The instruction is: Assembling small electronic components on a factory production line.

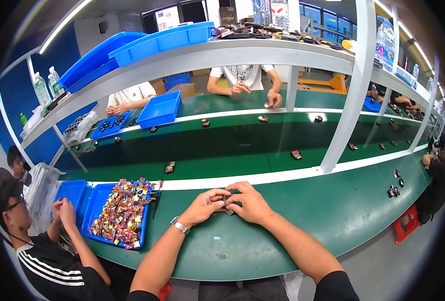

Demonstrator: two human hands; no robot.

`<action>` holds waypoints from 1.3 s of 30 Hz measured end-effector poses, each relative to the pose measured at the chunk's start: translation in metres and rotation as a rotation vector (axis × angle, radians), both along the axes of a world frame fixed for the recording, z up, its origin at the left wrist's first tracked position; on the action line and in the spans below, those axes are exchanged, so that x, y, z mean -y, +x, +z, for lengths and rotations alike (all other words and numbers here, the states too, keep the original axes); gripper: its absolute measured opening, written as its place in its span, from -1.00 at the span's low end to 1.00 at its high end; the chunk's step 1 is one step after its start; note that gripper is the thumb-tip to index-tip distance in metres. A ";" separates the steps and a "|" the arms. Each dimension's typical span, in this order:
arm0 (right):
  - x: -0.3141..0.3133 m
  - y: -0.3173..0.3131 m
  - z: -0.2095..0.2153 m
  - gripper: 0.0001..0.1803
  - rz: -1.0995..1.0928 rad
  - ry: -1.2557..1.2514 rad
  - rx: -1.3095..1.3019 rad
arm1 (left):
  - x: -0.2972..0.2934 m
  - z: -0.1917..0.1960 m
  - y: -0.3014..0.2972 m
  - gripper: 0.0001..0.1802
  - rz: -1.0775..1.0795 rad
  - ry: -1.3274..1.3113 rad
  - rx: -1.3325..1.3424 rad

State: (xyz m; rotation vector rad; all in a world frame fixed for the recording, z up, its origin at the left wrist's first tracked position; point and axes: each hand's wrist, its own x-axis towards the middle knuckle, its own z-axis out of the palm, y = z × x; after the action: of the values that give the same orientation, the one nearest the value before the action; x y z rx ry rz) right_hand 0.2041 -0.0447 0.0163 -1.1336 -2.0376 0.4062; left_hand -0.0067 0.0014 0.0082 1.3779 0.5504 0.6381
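Fingertips of the left hand and right hand pinch a small part, mostly hidden, over a green bench. At nine o'clock: a dark tool, then a blue tray of heaped pieces, then a co-worker. At twelve: a rail, belt and overhead shelf. A post rises at two; loose pieces lie at three.

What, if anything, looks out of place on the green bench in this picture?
A small light-blue scrap lies alone on the green bench, right of the person's left forearm. It looks stray, unlike the red-and-yellow parts heaped in the blue tray.
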 end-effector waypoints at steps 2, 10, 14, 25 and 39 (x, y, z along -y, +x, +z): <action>-0.002 0.004 -0.002 -0.89 0.049 0.013 0.016 | 0.001 -0.004 0.000 -0.63 0.014 0.007 -0.003; 0.002 -0.004 -0.007 -0.85 -0.003 0.051 -0.044 | 0.004 -0.005 0.002 -0.69 0.144 -0.037 0.019; 0.000 -0.011 -0.010 -0.87 -0.039 0.154 -0.087 | 0.000 -0.011 0.001 -0.70 0.147 -0.079 0.110; 0.000 -0.015 -0.013 -0.91 -0.096 0.111 -0.211 | -0.002 -0.011 0.000 -0.69 0.114 -0.093 0.142; 0.002 -0.017 -0.015 -0.88 -0.113 0.015 -0.217 | 0.001 -0.015 0.001 -0.76 0.173 -0.080 0.040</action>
State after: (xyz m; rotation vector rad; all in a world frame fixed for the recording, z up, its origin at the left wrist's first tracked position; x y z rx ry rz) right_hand 0.1872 -0.0463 0.0008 -1.1377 -1.7771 0.4368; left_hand -0.0053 0.0008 -0.0064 1.2486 0.6609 0.7741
